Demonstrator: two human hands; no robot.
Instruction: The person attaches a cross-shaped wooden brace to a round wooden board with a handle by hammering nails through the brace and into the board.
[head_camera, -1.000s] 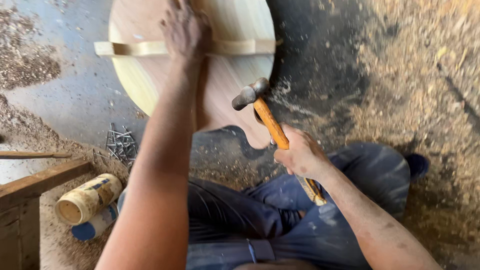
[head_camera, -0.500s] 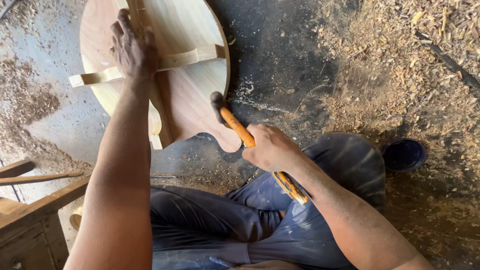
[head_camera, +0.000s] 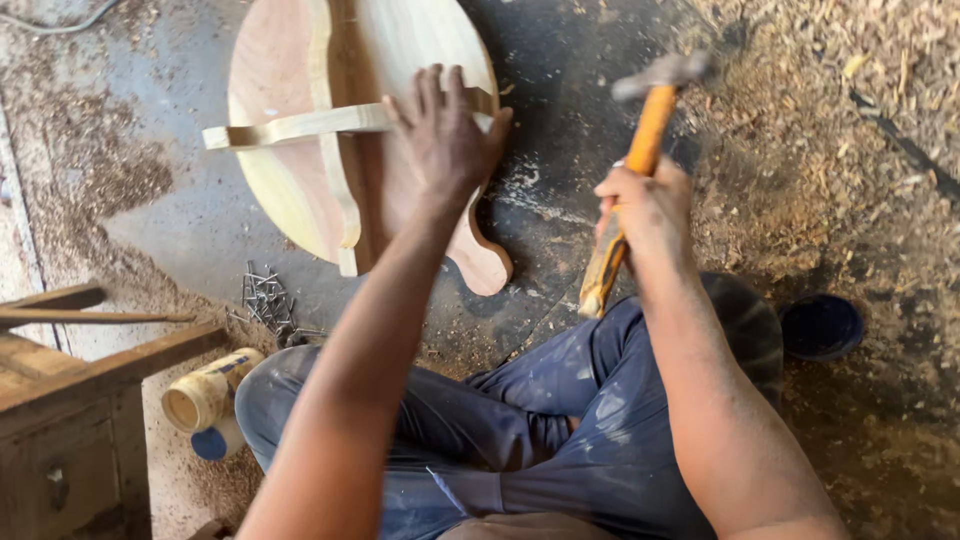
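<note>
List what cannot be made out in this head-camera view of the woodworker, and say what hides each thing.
- Hammer: its head is motion-blurred, so its shape is unclear.
- Round wooden board: top cut off by the frame edge; the left hand covers part of the cross strip.
- Hammer handle: its middle is hidden inside the right hand.
- Nails: too small to count.

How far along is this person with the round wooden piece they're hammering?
Looks done: the round wooden panel is cut to shape, with crossed wooden strips already lying on it. In hand: the left hand presses flat on the panel while the right hand holds a raised hammer. Left: a pile of loose nails lies unused on the floor; whether any are driven in can't be seen.
</note>
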